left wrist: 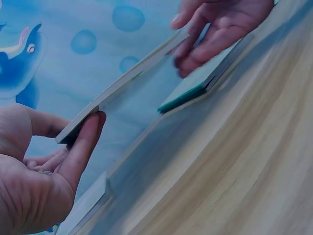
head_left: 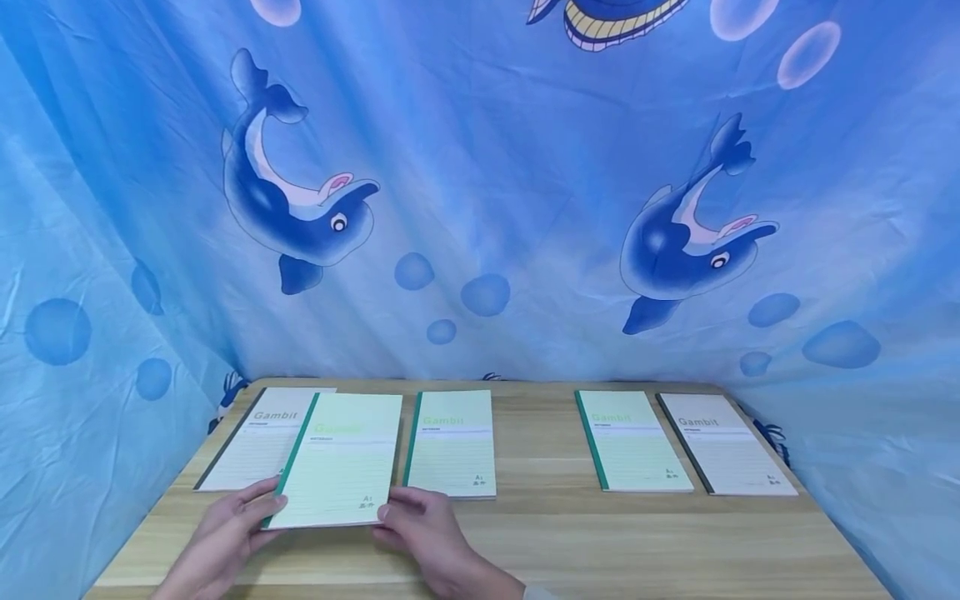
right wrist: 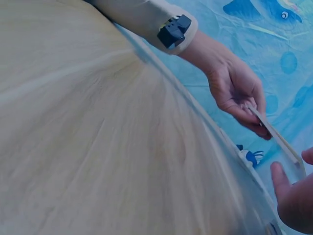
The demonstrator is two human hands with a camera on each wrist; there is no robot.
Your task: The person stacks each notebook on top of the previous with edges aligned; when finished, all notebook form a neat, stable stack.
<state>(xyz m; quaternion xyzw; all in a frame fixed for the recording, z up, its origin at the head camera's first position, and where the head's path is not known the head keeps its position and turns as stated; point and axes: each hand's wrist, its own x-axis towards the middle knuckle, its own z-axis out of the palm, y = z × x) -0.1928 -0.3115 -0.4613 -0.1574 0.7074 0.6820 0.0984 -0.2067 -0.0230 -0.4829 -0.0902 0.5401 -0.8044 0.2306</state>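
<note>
A pale green notebook [head_left: 341, 467] with a green spine is held up above the table, its cover facing up. My left hand [head_left: 232, 533] pinches its lower left corner by the spine, thumb on top and fingers beneath, as the left wrist view shows. At the lower right corner, my right hand [head_left: 431, 533] has its thumb on the cover and its fingers below the edge. Partly behind the raised notebook lies a whitish notebook [head_left: 247, 450] with a dark spine. Another green-spined notebook [head_left: 453, 450] lies just right of it.
Farther right on the wooden table [head_left: 600, 542] lie a green-spined notebook [head_left: 637, 446] and a dark-spined whitish notebook [head_left: 727, 450], side by side. A blue cloth [head_left: 525, 208] printed with dolphins hangs behind the table and at both sides.
</note>
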